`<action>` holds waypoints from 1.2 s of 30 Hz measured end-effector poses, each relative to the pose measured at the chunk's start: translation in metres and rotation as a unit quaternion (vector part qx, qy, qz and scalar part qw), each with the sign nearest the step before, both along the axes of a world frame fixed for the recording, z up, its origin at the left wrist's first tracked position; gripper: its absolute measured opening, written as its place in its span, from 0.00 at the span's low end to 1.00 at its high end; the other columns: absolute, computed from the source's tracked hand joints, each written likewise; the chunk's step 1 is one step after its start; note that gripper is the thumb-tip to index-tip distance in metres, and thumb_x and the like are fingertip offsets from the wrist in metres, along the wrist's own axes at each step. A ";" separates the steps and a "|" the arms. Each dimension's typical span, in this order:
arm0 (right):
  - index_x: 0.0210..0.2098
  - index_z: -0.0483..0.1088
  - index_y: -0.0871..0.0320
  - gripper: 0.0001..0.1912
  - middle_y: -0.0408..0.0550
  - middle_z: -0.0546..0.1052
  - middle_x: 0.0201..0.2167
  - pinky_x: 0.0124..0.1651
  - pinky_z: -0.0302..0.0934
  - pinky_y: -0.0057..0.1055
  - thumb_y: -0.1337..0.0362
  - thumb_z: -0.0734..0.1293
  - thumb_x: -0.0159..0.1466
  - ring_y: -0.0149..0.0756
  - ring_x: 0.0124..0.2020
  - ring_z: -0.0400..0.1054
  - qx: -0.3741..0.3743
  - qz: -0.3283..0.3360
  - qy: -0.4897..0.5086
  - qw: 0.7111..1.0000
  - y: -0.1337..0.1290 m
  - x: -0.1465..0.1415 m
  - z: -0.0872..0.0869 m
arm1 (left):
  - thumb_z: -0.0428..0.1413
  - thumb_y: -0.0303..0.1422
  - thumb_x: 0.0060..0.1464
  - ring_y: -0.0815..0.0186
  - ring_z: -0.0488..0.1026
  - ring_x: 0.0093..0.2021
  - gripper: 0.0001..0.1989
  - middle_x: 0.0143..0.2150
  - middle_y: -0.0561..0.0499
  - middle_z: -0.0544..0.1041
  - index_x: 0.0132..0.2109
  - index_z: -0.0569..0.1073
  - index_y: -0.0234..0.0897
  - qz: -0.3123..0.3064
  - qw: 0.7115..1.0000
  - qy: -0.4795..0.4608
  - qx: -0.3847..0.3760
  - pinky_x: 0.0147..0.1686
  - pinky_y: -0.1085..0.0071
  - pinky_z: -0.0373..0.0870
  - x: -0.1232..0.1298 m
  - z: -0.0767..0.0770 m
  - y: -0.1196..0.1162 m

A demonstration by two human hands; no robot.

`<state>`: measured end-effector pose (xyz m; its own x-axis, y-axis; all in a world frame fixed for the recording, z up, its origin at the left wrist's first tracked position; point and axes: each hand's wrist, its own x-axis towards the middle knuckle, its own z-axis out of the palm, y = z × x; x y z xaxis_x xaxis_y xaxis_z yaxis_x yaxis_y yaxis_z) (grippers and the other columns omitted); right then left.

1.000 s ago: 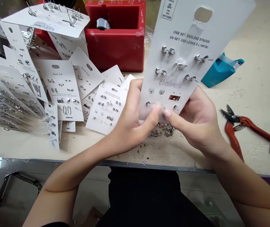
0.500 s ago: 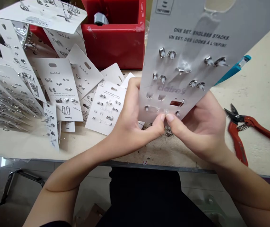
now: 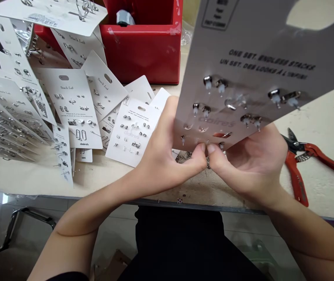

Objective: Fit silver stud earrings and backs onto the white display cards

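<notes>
The two thumbs (image 3: 199, 151) meet almost tip to tip at the bottom edge of a white earring card (image 3: 245, 86), just under its lowest row. The left hand (image 3: 162, 156) is curled nearly closed on the card's left edge, and the right hand (image 3: 254, 162) cups loosely behind the lower right part, so the card is held between them, tilted. The other fingers are mostly hidden behind it; the thumbs may be pressing a small earring back, but I can't tell for sure.

The card is raised above the bench (image 3: 324, 128), to the right of the red box (image 3: 143, 56) and nearer the person. Small silver earrings (image 3: 221, 86) stick out from it in pairs, below the printed words.

Inside the red box sits a grey roll (image 3: 125, 17). In front of the box another earring card (image 3: 129, 136) lies flat, and left of the box leans a Stack Lab card (image 3: 80, 93) among others. Farther left of it stands a close row of cards (image 3: 6, 121). Well to the right of the box, red-handled clippers (image 3: 297, 179) lie open.
</notes>
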<state>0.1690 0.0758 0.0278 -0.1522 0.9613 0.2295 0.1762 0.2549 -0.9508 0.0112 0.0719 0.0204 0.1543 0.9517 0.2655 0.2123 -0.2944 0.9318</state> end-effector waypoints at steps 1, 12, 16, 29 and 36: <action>0.39 0.67 0.47 0.15 0.41 0.71 0.30 0.37 0.69 0.40 0.72 0.69 0.57 0.39 0.34 0.68 0.003 0.002 0.002 1.000 0.000 0.000 0.000 | 0.58 0.32 0.60 0.59 0.73 0.55 0.20 0.48 0.50 0.72 0.55 0.59 0.48 -0.001 1.000 0.000 0.006 0.46 0.63 0.80 0.001 -0.001 0.000; 0.39 0.67 0.52 0.12 0.39 0.71 0.28 0.30 0.66 0.28 0.76 0.67 0.60 0.29 0.30 0.65 -0.013 0.053 0.072 0.996 0.003 -0.003 -0.001 | 0.58 0.26 0.56 0.61 0.73 0.51 0.20 0.39 0.54 0.69 0.50 0.58 0.43 0.002 1.000 -0.021 0.014 0.52 0.60 0.76 0.003 0.008 0.005; 0.38 0.67 0.54 0.10 0.41 0.71 0.29 0.33 0.69 0.29 0.75 0.66 0.61 0.30 0.33 0.68 0.026 0.053 0.072 0.996 0.006 -0.004 -0.001 | 0.59 0.31 0.58 0.61 0.74 0.51 0.17 0.38 0.54 0.69 0.49 0.60 0.41 -0.010 0.999 -0.035 0.031 0.52 0.61 0.76 0.002 0.006 0.008; 0.37 0.67 0.53 0.10 0.40 0.65 0.24 0.24 0.56 0.27 0.74 0.65 0.60 0.31 0.32 0.64 0.044 0.025 0.018 0.999 0.006 -0.003 -0.003 | 0.61 0.37 0.61 0.70 0.76 0.40 0.18 0.40 0.54 0.73 0.52 0.62 0.41 -0.028 0.997 -0.076 -0.021 0.39 0.74 0.78 0.002 0.005 0.007; 0.36 0.65 0.54 0.10 0.37 0.66 0.24 0.24 0.56 0.28 0.75 0.65 0.60 0.26 0.23 0.57 0.046 0.034 0.008 0.998 0.006 -0.002 -0.004 | 0.60 0.36 0.62 0.68 0.77 0.40 0.16 0.39 0.54 0.73 0.50 0.61 0.41 -0.026 0.998 -0.051 -0.006 0.39 0.71 0.79 0.002 0.004 0.008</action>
<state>0.1667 0.0821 0.0238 -0.2113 0.9236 0.3198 0.1399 0.3524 -0.9253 0.0136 0.0802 0.0248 0.1769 0.9461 0.2715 0.1008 -0.2918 0.9512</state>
